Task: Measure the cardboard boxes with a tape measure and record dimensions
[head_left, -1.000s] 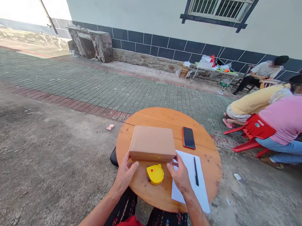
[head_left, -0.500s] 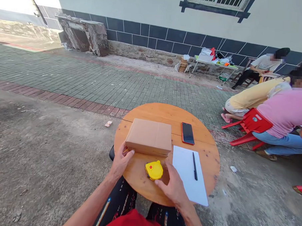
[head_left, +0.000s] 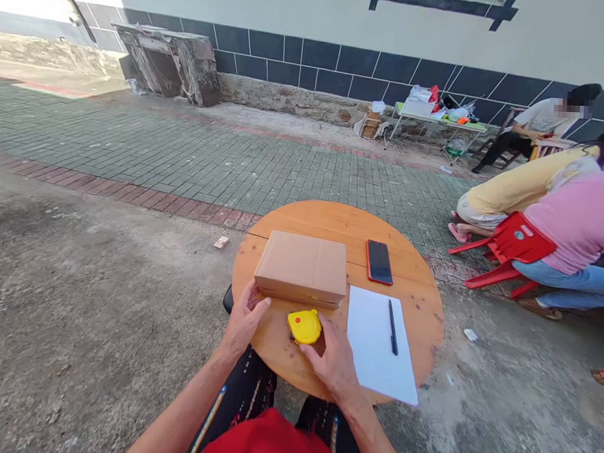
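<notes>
Yellow tape measure under right hand's fingers; left hand steadies closed cardboard box.

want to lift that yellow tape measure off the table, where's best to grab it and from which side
Pinch the yellow tape measure across its rounded sides, coming from above on the near side. It lies flat, and the cardboard box crowds its far edge. The right hand already touches it there.

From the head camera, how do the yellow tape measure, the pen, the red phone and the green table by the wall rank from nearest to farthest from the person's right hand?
1. Yellow tape measure: touched by the right hand, near the table's front edge.
2. Pen: on the white paper, to the right.
3. Red phone: farther back, beside the cardboard box.
4. Green table: far off, by the wall.
</notes>
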